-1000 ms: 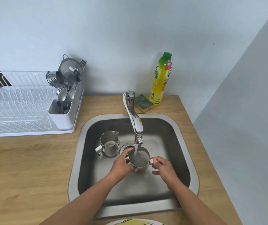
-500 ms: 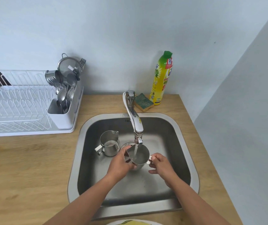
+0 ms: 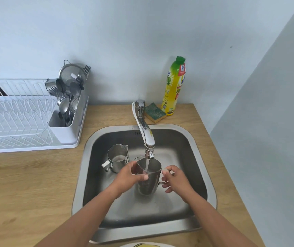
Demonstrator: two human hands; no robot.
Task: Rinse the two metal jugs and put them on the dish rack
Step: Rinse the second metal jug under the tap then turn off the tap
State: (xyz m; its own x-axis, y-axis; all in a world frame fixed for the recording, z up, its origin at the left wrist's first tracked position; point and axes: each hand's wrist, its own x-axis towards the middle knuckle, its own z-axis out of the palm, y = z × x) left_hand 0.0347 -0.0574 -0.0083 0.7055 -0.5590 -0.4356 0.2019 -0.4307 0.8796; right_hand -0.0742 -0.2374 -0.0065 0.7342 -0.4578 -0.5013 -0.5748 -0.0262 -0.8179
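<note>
Under the chrome tap spout (image 3: 147,139), the left hand (image 3: 131,177) and right hand (image 3: 175,178) clasp an upright shiny steel jug (image 3: 149,182), its twin (image 3: 117,157) just left, the white wire dish rack (image 3: 17,122) far left, nearer the left hand.

Looks like a small home kitchen: a square stainless steel sink (image 3: 203,157) with water running from a chrome tap (image 3: 145,130) is sitting in a wooden tabletop (image 3: 26,184), with a white plastic dish rack (image 3: 17,122), a yellow dish soap bottle (image 3: 174,86) and a green-topped yellow sponge (image 3: 154,113) standing by.
</note>
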